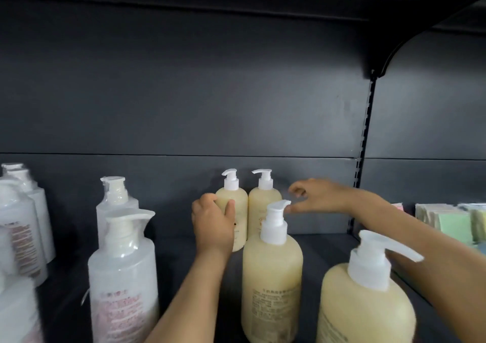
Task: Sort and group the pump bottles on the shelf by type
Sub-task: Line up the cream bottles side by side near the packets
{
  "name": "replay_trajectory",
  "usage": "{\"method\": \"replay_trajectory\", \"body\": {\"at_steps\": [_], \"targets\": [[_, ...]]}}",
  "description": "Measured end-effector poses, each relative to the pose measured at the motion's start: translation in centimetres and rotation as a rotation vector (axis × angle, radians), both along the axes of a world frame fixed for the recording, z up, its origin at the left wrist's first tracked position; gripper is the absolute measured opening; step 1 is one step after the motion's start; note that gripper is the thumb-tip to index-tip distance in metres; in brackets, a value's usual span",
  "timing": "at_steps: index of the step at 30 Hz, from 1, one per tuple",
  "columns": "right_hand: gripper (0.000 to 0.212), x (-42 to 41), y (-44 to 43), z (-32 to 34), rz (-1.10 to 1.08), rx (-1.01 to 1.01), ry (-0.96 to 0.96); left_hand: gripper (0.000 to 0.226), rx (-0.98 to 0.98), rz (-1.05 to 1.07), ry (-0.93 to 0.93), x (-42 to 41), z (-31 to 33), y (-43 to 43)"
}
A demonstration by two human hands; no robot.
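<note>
Fingers (208,200) of left hand (213,224) wrap rear cream bottle (241,235); right hand (317,195) hovers.

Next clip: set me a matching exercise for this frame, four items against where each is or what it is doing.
Column one:
1. left hand
2. right hand
3. wrapped white bottles
4. pastel packs

Column two:
A. lie at the far right
B. holds nothing, beside the rear-right yellow bottle
C. grips the rear-left yellow bottle
D. stand on the left

Pairs: 1-C, 2-B, 3-D, 4-A
</note>
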State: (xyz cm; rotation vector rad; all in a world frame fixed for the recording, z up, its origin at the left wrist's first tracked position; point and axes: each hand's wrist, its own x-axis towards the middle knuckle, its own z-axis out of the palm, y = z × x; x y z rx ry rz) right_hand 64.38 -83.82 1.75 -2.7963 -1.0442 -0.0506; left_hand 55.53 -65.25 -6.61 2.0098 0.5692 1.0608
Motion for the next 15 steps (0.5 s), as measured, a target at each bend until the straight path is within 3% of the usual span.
{"method": "replay_trajectory", "body": {"at_steps": [4,9,15], "targets": [[0.061,-2.5,-2.2,4.0,-0.043,-0.072,-0.152,0.031,0.161,-0.057,0.186,-1.9,4.6,-0.9],[0.055,-6.9,-4.8,7.5,-0.071,-0.137,-0.323,0.032,0.560,-0.138,0.406,-6.0,11.1,-2.4],[0.049,-13.4,-7.6,8.9,0.014,-0.106,-0.413,0.035,0.732,-0.108,0.536,-12.3,15.0,-5.0]]}}
